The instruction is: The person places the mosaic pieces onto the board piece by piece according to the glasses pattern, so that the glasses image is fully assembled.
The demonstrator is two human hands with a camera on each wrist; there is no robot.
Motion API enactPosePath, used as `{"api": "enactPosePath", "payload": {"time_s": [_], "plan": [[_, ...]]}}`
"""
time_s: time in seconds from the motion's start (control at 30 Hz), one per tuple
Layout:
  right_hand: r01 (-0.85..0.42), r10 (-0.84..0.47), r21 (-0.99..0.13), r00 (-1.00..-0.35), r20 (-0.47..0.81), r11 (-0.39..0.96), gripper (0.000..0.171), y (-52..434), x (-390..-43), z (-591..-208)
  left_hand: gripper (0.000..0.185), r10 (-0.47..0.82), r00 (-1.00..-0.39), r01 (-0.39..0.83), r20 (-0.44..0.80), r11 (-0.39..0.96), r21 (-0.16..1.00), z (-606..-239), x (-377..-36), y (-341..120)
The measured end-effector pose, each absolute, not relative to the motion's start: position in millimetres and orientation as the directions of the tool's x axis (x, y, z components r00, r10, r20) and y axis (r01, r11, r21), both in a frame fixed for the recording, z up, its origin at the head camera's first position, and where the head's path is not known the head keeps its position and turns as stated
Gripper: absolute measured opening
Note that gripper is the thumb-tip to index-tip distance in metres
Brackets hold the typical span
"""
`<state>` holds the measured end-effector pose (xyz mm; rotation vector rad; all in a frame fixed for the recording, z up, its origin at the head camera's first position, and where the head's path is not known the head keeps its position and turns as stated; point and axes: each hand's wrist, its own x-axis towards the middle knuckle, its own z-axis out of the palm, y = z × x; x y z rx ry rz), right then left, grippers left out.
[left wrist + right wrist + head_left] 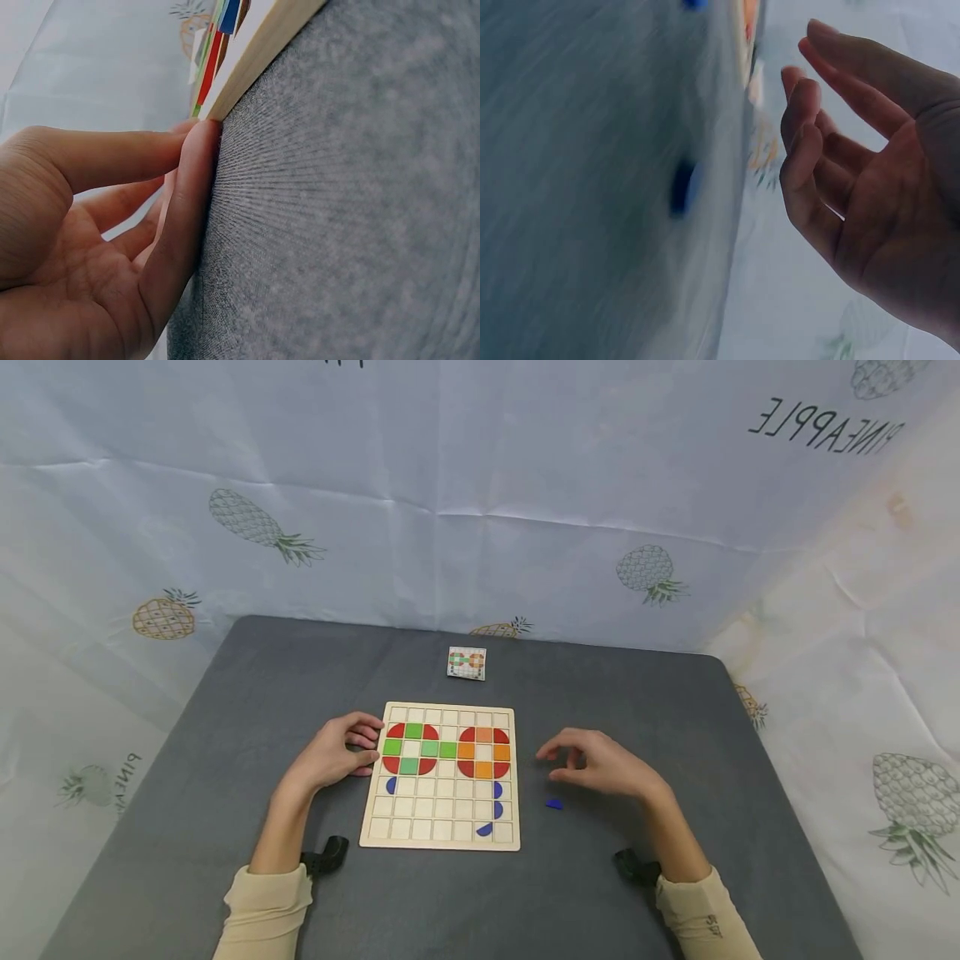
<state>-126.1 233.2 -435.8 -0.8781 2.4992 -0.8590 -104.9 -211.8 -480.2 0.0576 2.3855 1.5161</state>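
Observation:
In the head view a square wooden grid board [423,807] lies flat on the table. Red rounded corner pieces with green squares form a ring on its left; red and orange pieces form another on its right. Several blue half-round pieces [484,830] sit in lower cells. My left hand [330,754] rests at the board's left side, its fingertips touching the edge [240,67]. To the right of the board, my right hand [600,762] hovers with loosely bent fingers and holds nothing. Below it a loose blue piece [554,804] lies on the table, blurred in the right wrist view.
A small pattern card [467,663] with a similar coloured design lies behind the board. The grey cloth-covered table [600,693] ends at a pineapple-print curtain [465,560]. Black wrist mounts [327,857] are strapped on both arms.

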Motion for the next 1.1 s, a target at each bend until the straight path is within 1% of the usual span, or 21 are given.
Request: {"api": "enactPosePath", "payload": {"time_s": [0.13,0.27,0.33,0.47,0.67,0.9,1.1], "plan": [[-0.411,-0.614,-0.618,-0.775,-0.150,0.670,0.036,255,-125,-445,0.045,0.198,-0.952,-0.125,-0.232,0.442,0.888,-481,-105,-213],[-0.349,-0.594,-0.641,-0.776,-0.211,0.683,0.038,274,-127,-452,0.045,0.197,-0.954,-0.117,-0.224,0.444,0.888,-481,-105,-213],[-0.320,-0.592,-0.659,-0.770,-0.237,0.681,0.036,281,-129,-454,0.045,0.197,-0.955,-0.114,-0.221,0.444,0.889,-481,-106,-213],[-0.287,-0.583,-0.678,-0.771,-0.256,0.677,0.028,290,-132,-457,0.045,0.196,-0.956,-0.113,-0.219,0.444,0.889,-481,-106,-213],[-0.295,-0.570,-0.660,-0.784,-0.246,0.691,0.014,292,-134,-458,0.045,0.201,-0.955,-0.112,-0.219,0.439,0.891,-481,-106,-212],[-0.296,-0.583,-0.664,-0.770,-0.259,0.686,0.016,294,-140,-459,0.045,0.199,-0.954,-0.119,-0.225,0.437,0.892,-480,-105,-212],[-0.307,-0.601,-0.665,-0.754,-0.266,0.680,0.015,296,-145,-462,0.045,0.193,-0.954,-0.124,-0.229,0.442,0.889,-480,-103,-212]]}}
